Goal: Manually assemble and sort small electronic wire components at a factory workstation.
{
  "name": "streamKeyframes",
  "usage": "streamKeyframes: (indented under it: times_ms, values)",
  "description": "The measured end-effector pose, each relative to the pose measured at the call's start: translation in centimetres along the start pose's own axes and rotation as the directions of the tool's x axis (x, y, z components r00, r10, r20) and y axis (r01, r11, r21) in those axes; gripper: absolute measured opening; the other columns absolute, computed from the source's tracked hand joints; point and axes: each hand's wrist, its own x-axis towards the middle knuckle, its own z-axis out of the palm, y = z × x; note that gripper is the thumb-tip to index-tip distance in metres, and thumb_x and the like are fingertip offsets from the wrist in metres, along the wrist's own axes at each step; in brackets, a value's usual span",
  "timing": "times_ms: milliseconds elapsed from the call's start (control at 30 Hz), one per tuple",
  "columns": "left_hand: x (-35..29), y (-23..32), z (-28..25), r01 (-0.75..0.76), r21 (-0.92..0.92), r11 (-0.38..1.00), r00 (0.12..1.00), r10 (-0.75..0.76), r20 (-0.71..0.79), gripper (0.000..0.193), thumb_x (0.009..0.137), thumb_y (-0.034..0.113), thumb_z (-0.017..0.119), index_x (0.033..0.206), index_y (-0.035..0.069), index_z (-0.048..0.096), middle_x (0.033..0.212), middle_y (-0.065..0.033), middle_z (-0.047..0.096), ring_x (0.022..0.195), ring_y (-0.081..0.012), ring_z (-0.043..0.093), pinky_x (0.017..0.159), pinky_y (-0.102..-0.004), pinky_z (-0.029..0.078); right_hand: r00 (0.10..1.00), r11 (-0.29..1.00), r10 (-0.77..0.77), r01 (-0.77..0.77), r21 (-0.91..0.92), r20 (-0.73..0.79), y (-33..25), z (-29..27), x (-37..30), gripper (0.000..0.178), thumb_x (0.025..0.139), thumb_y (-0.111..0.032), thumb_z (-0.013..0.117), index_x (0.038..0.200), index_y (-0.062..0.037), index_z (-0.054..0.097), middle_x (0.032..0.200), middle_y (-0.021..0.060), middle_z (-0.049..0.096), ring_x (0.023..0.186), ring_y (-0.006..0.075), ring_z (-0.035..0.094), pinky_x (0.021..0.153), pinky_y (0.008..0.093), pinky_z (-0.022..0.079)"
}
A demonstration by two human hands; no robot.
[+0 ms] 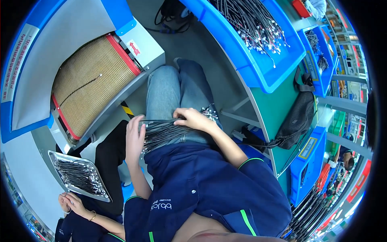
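Cables [163, 136] are bunched across the lap between the left hand [135, 135] and right hand [193, 119], so much seems left to be handled; only one black lead [80, 89] is seen on the mesh belt [102, 56] beyond the left hand. A strand appears pinched by the right fingertips, while the left fingers are half open against the bunch, their grip not discernible.

There are two bare hands, one left hand [135, 140] and one right hand [194, 120], one lap bundle [163, 135] of uncountable cables, two co-worker's hands [76, 204], one metal tray [88, 194], one mesh belt [100, 56], one lone cable [81, 86], at least three blue bins [287, 67], one black bag [298, 119].
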Motion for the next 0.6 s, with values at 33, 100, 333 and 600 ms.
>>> streamKeyframes:
  times_ms: [33, 100, 333, 600]
  values:
    - [0.1, -0.9, 0.3, 0.005, 0.002, 1.000, 1.000, -0.005, 0.000, 0.028, 0.093, 0.013, 0.051, 0.119, 0.003, 0.052, 0.120, -0.0161, 0.053, 0.115, -0.0322, 0.048, 0.098, -0.0388, 0.038, 0.999, 0.998, -0.033, 0.031, -0.045, -0.032, 0.2, -0.3, 0.2, 0.026, 0.078, -0.023, 0.069, 0.092, -0.0033, 0.059, 0.086, 0.0132, 0.064, 0.082, 0.0321, 0.062, 0.073, 0.0401, 0.048]
    - [0.3, -1.9, 0.7, 0.014, 0.022, 1.000, 1.000, -0.015, 0.024, 0.028, 0.093, 0.013, 0.051, 0.119, 0.004, 0.053, 0.120, -0.0156, 0.053, 0.116, -0.0315, 0.048, 0.099, -0.0379, 0.037, 0.998, 0.998, -0.027, 0.023, -0.052, -0.061, 0.6, -0.3, 0.6, 0.021, 0.077, -0.020, 0.070, 0.087, -0.0044, 0.061, 0.083, 0.0120, 0.063, 0.079, 0.0299, 0.061, 0.073, 0.0389, 0.048]
    - [1.4, -2.6, 1.0, 0.003, 0.023, 1.000, 1.000, -0.003, 0.030, 0.029, 0.093, 0.015, 0.052, 0.120, 0.004, 0.052, 0.122, -0.0158, 0.052, 0.115, -0.0327, 0.047, 0.099, -0.0385, 0.037, 0.993, 1.000, 0.007, -0.005, 0.019, -0.116, 1.1, -0.8, 1.5, 0.019, 0.082, -0.020, 0.067, 0.083, -0.0022, 0.062, 0.077, 0.0124, 0.065, 0.073, 0.0256, 0.064, 0.067, 0.0358, 0.048]
    - [2.1, -5.9, 1.3, 0.156, -0.035, 0.987, 0.987, -0.157, -0.035, 0.035, 0.099, 0.023, 0.041, 0.127, 0.003, 0.047, 0.125, -0.0191, 0.052, 0.116, -0.0339, 0.050, 0.098, -0.0388, 0.038, 0.994, 0.994, 0.046, -0.036, 0.101, -0.100, 1.1, -0.7, 1.5, 0.019, 0.084, -0.020, 0.066, 0.084, -0.0015, 0.061, 0.073, 0.0105, 0.064, 0.070, 0.0225, 0.064, 0.065, 0.0335, 0.048]
